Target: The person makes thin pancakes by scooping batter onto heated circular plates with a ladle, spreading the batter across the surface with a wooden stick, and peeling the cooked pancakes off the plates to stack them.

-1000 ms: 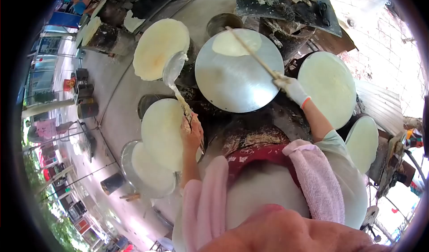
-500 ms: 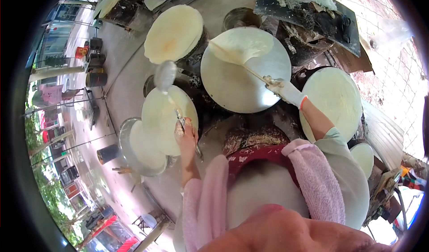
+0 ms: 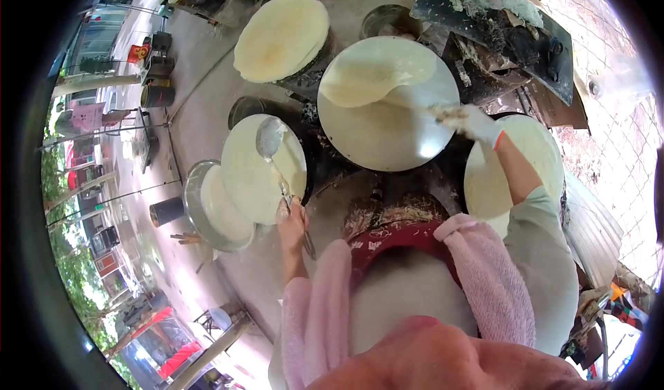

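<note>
Silver round metal griddle (image 3: 398, 141) sat ctr, cream-coated round disc (image 3: 250, 179) nr its L. Cream batter patch (image 3: 384, 71) covered griddle's far part. Batter-smeared metal ladle (image 3: 268, 139) was over disc; L hand (image 3: 293, 222) fingers wrapped round handle. White-gloved R hand (image 3: 478, 125) by griddle's R edge, fingers blurred, couldn't tell.

Impossible to read any word or number. On the red apron (image 3: 373, 245), below the round griddle (image 3: 377, 137), only small white printing, too blurred to tell. Far left of the griddle, on a red object (image 3: 137, 53), an unclear yellow mark.
</note>
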Motion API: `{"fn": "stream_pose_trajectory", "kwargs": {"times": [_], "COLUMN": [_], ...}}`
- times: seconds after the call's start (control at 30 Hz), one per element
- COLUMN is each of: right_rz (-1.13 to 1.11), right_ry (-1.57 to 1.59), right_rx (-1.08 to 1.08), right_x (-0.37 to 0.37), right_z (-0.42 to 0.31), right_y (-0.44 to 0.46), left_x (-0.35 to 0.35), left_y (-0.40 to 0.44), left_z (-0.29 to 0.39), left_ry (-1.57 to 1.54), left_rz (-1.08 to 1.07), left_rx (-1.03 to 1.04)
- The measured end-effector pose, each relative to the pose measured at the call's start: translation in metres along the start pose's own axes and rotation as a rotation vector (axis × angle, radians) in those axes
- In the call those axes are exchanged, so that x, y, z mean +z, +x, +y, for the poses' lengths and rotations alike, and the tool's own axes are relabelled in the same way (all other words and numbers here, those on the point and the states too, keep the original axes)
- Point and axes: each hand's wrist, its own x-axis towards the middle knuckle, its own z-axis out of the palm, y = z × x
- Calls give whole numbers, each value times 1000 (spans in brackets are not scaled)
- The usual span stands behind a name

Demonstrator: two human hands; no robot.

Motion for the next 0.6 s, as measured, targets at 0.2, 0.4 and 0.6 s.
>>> {"fn": "stream_pose_trajectory", "kwargs": {"times": [0.2,0.4,0.6], "right_rz": [-118,-166,-212], "right_ry": [-112,-139,-429], "right_rx": [95,-4,100], "right_x": [-22,-40,-36], "right_z": [6,-9,-22], "right_y": [38,17,50], "left_x": [3,-5,8], "left_y": [2,-3,28], "left_z": [-4,-25,-9], "left_ry": [95,113,278], "left_rz": [-3,0,-29], "left_rx": [-75,-84,-24]}}
